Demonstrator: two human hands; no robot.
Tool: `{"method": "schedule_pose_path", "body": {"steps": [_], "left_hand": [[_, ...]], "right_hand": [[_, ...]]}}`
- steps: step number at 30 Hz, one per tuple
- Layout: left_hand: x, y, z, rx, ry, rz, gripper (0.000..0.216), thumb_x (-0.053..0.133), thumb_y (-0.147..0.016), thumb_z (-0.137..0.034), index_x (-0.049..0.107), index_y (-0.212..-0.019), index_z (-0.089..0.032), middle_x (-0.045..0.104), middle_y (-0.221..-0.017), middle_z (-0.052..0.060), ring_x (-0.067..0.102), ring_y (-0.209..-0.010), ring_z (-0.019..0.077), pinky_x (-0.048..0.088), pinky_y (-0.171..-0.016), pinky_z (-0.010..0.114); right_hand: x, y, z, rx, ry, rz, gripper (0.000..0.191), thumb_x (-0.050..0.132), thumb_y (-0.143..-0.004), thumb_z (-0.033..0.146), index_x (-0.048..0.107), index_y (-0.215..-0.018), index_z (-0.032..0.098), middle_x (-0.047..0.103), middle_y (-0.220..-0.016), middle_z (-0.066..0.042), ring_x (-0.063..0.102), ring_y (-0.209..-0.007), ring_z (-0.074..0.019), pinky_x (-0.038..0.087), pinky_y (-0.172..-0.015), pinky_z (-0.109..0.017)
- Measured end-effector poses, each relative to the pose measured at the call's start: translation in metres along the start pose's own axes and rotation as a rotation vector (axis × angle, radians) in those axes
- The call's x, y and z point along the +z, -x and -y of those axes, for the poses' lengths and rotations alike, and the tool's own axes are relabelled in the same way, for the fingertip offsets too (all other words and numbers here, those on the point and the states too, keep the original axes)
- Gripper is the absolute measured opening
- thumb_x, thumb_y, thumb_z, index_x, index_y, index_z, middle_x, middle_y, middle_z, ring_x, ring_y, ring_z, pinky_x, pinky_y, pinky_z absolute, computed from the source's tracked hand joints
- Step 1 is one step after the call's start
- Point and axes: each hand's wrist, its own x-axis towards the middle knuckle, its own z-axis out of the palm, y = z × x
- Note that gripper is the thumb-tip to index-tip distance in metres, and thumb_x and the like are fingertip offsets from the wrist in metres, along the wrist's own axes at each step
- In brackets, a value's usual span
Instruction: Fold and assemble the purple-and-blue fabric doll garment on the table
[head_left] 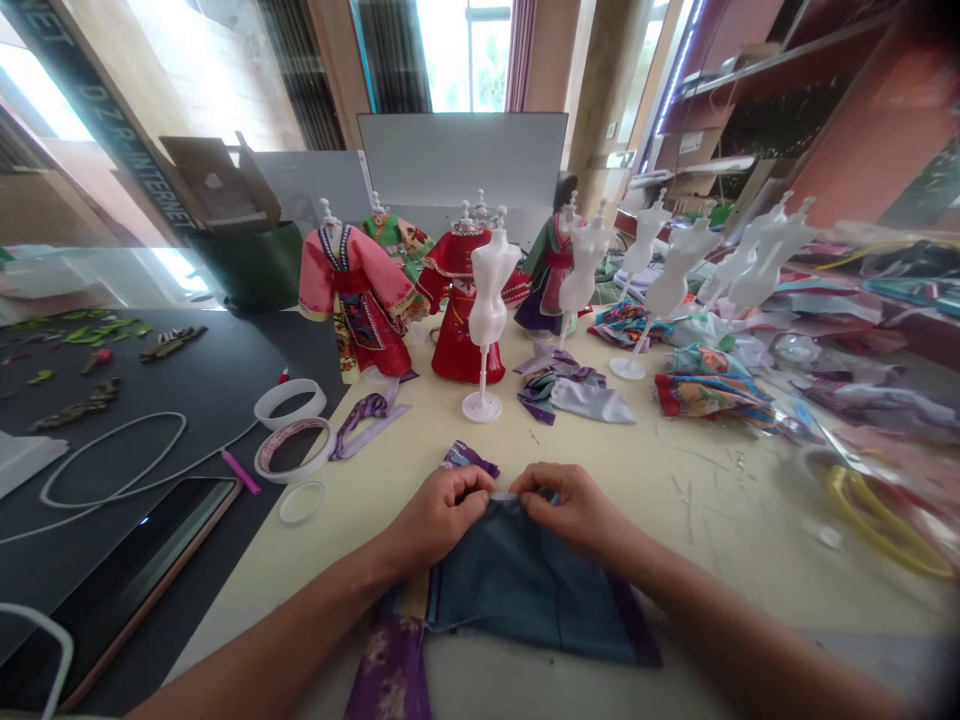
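Note:
My left hand (454,505) and my right hand (566,500) are both closed in a pinch on the top edge of a small dark blue doll garment (525,580). A short whitish strip (504,495) shows along that edge between my fingertips. The garment lies spread on the table towards me, with a purple border at its right. From its left side a purple floral piece (390,665) hangs down, and a patterned purple scrap (469,457) sticks out beyond my left fingers. A bare white mannequin (491,290) stands just past my hands.
Dressed mannequins, one in a pink robe (356,290) and one in a red dress (469,340), stand at the back. Tape rolls (294,450), a purple pen (241,472) and a tablet (127,590) lie left. Fabric scraps (712,385) and a yellow ring (885,520) lie right.

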Motion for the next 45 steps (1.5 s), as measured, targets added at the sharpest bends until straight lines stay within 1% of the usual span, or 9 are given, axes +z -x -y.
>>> {"method": "schedule_pose_path", "body": {"steps": [9, 12, 16, 19, 22, 25, 28, 35, 45], "left_hand": [[0.000, -0.001, 0.002, -0.054, 0.090, -0.041, 0.016, 0.052, -0.079, -0.027, 0.061, -0.078, -0.014, 0.061, -0.072, 0.001, 0.055, -0.068, 0.0129, 0.042, -0.063, 0.021], [-0.001, -0.001, 0.002, -0.048, 0.091, -0.015, 0.015, 0.057, -0.076, -0.026, 0.063, -0.082, -0.014, 0.062, -0.076, 0.001, 0.056, -0.071, 0.0142, 0.042, -0.063, 0.021], [0.000, -0.001, 0.003, -0.060, 0.090, 0.003, 0.013, 0.061, -0.074, -0.025, 0.064, -0.079, -0.014, 0.061, -0.070, 0.001, 0.055, -0.067, 0.0132, 0.041, -0.059, 0.020], [0.000, -0.001, 0.003, -0.064, 0.142, 0.005, 0.015, 0.062, -0.073, -0.027, 0.065, -0.079, -0.013, 0.063, -0.073, 0.001, 0.056, -0.069, 0.0133, 0.042, -0.061, 0.020], [0.000, -0.001, 0.004, -0.076, 0.182, 0.012, 0.018, 0.063, -0.074, -0.031, 0.065, -0.079, -0.013, 0.063, -0.073, 0.001, 0.057, -0.069, 0.0134, 0.042, -0.061, 0.021], [0.000, -0.001, 0.004, -0.081, 0.179, 0.006, 0.022, 0.064, -0.074, -0.034, 0.065, -0.077, -0.013, 0.063, -0.071, 0.001, 0.056, -0.068, 0.0135, 0.042, -0.060, 0.021], [0.000, 0.000, 0.003, -0.076, 0.152, 0.013, 0.021, 0.064, -0.073, -0.033, 0.065, -0.077, -0.013, 0.062, -0.073, 0.001, 0.055, -0.070, 0.0141, 0.043, -0.061, 0.021], [-0.001, 0.000, 0.005, -0.053, 0.080, 0.039, 0.022, 0.062, -0.074, -0.034, 0.066, -0.077, -0.013, 0.061, -0.073, 0.002, 0.055, -0.070, 0.0149, 0.043, -0.061, 0.022], [-0.001, 0.000, 0.005, -0.055, -0.028, 0.082, 0.014, 0.059, -0.074, -0.026, 0.063, -0.072, -0.013, 0.057, -0.065, -0.002, 0.050, -0.064, 0.0117, 0.038, -0.057, 0.020]], "right_hand": [[-0.003, 0.000, 0.003, 0.077, -0.070, -0.019, 0.014, 0.051, -0.076, 0.017, 0.064, -0.069, 0.016, 0.064, -0.066, 0.000, 0.058, -0.064, -0.0125, 0.042, -0.058, -0.022], [-0.003, 0.001, 0.003, 0.116, -0.108, -0.023, 0.014, 0.052, -0.076, 0.018, 0.063, -0.069, 0.015, 0.062, -0.064, 0.001, 0.055, -0.061, -0.0116, 0.041, -0.055, -0.021], [0.000, 0.001, 0.002, 0.151, -0.159, -0.015, 0.014, 0.052, -0.077, 0.021, 0.063, -0.069, 0.015, 0.060, -0.063, 0.001, 0.053, -0.058, -0.0101, 0.039, -0.053, -0.020], [0.002, 0.002, 0.002, 0.158, -0.168, 0.016, 0.015, 0.052, -0.078, 0.021, 0.062, -0.070, 0.016, 0.060, -0.064, 0.001, 0.054, -0.058, -0.0107, 0.040, -0.053, -0.021], [0.004, 0.005, 0.003, 0.029, -0.036, -0.088, 0.010, 0.052, -0.078, 0.018, 0.062, -0.079, 0.017, 0.063, -0.074, -0.001, 0.057, -0.070, -0.0143, 0.044, -0.062, -0.025], [0.003, 0.007, 0.005, -0.283, 0.230, -0.227, 0.012, 0.052, -0.079, 0.016, 0.060, -0.087, 0.019, 0.062, -0.086, -0.005, 0.055, -0.083, -0.0179, 0.043, -0.075, -0.033], [0.001, 0.008, 0.006, -0.503, 0.417, -0.192, 0.013, 0.050, -0.083, 0.016, 0.061, -0.088, 0.018, 0.061, -0.085, -0.006, 0.051, -0.081, -0.0181, 0.041, -0.077, -0.036], [-0.006, 0.007, 0.008, -0.596, 0.599, -0.059, 0.019, 0.042, -0.089, 0.016, 0.061, -0.086, 0.018, 0.060, -0.080, -0.005, 0.051, -0.077, -0.0169, 0.039, -0.084, -0.038], [-0.007, 0.006, 0.007, -0.684, 0.765, 0.047, 0.026, 0.035, -0.091, 0.012, 0.060, -0.083, 0.015, 0.058, -0.074, -0.005, 0.046, -0.074, -0.0170, 0.037, -0.084, -0.038]]}}
